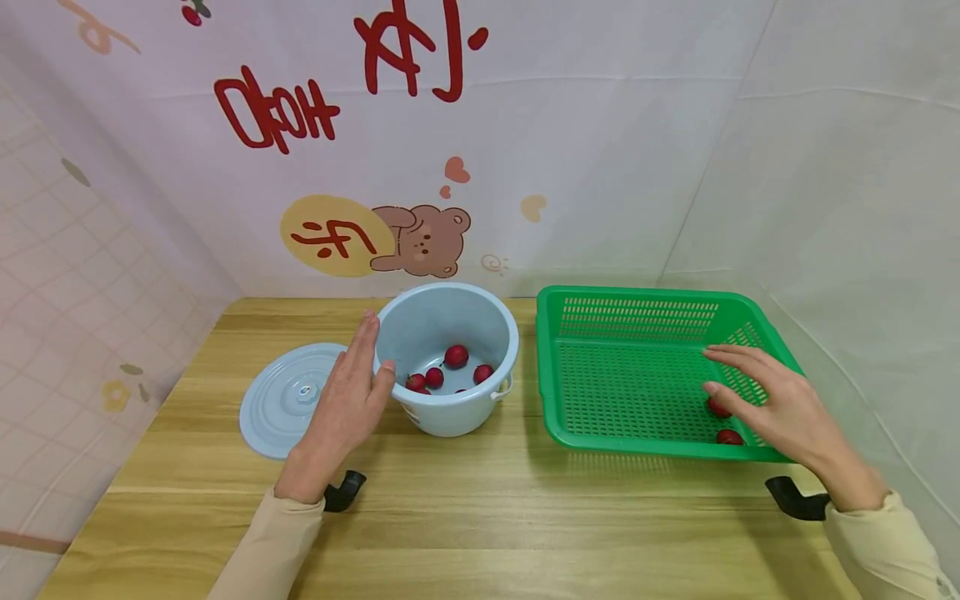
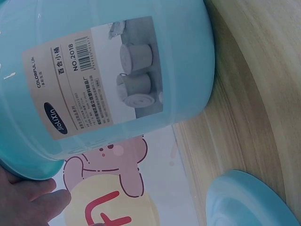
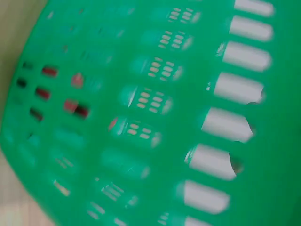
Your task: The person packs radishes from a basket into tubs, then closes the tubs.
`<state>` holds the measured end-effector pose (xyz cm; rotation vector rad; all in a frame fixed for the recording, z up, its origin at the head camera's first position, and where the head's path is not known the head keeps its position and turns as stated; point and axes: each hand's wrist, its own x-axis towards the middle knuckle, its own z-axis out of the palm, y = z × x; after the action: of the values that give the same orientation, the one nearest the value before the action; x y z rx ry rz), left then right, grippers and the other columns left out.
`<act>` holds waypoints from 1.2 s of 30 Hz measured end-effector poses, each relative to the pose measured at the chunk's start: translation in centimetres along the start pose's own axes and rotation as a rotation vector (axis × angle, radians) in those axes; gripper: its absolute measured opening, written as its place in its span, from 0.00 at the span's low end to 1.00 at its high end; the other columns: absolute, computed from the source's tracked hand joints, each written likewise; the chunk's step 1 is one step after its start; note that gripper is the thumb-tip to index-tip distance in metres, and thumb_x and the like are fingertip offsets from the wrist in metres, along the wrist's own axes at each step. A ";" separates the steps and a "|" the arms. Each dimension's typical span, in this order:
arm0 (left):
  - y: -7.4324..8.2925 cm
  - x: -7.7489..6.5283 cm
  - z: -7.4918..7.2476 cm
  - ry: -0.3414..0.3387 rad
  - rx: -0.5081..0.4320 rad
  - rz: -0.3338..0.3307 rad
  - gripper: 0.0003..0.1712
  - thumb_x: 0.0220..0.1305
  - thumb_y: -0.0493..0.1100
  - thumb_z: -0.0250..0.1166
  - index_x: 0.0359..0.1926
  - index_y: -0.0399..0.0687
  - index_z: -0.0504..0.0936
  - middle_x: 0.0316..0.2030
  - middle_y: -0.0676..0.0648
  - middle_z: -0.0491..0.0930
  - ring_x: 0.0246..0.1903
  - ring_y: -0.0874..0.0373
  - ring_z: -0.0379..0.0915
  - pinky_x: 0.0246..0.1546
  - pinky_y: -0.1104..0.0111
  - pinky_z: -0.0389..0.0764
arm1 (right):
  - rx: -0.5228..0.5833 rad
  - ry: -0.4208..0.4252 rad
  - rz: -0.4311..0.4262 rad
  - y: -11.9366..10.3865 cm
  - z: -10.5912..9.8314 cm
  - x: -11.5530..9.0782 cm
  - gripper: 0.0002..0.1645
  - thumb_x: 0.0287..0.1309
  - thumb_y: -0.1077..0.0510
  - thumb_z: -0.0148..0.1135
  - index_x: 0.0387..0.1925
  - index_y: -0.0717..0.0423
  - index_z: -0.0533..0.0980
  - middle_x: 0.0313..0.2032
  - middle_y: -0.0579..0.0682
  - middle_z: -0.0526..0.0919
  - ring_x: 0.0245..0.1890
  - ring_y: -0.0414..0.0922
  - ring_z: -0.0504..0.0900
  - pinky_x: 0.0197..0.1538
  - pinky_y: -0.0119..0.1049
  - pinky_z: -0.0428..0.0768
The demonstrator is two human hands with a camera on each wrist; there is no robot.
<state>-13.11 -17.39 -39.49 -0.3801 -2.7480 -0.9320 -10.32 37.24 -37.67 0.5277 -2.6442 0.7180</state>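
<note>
A light blue bucket [image 1: 447, 410] stands mid-table with several small round red fruits [image 1: 456, 357] inside. My left hand [image 1: 347, 400] is at its left rim, fingers extended, the thumb reaching over the edge. In the left wrist view, the fingers [image 2: 42, 200] lie right at the bucket's rim, below its printed label [image 2: 94, 77]. Over the right side of a green plastic basket [image 1: 551, 375] hovers my right hand [image 1: 787, 408], fingers loosely bent with nothing between them. Two red fruits [image 1: 729, 437] lie beneath it on the basket floor. The right wrist view shows the basket's slotted wall [image 3: 188, 61] close up, blurred.
Left of the bucket a round blue lid [image 1: 281, 400] lies on the wooden table [image 1: 480, 517], partly behind my left hand. A bear-printed cloth backdrop [image 1: 600, 167] rises behind the table. Black camera mounts [image 1: 345, 492] stick out by both wrists.
</note>
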 end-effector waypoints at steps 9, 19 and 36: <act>0.0 0.0 0.0 0.004 0.003 0.001 0.40 0.80 0.53 0.45 0.83 0.40 0.47 0.82 0.43 0.44 0.80 0.44 0.45 0.74 0.35 0.49 | 0.019 -0.137 0.081 1.9 -0.1 0.0 0.32 0.62 0.54 0.73 0.67 0.52 0.76 0.67 0.64 0.73 0.67 0.73 0.66 0.57 0.77 0.64; 0.0 0.0 0.0 0.002 0.002 -0.002 0.39 0.80 0.53 0.45 0.83 0.41 0.47 0.83 0.44 0.44 0.80 0.44 0.44 0.74 0.36 0.49 | 0.001 -0.272 0.109 3.2 0.1 0.2 0.35 0.67 0.48 0.69 0.71 0.55 0.72 0.70 0.66 0.69 0.68 0.74 0.64 0.56 0.74 0.67; -0.1 0.0 0.1 0.007 0.000 0.004 0.39 0.81 0.54 0.44 0.83 0.41 0.47 0.82 0.44 0.45 0.80 0.45 0.44 0.74 0.35 0.49 | 0.073 -0.448 0.196 5.0 0.2 0.8 0.37 0.72 0.44 0.63 0.74 0.56 0.68 0.69 0.67 0.70 0.66 0.67 0.71 0.55 0.71 0.73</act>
<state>-13.20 -17.44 -39.61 -0.3818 -2.7405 -0.9300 -13.23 40.95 -39.57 0.5012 -3.1307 0.8385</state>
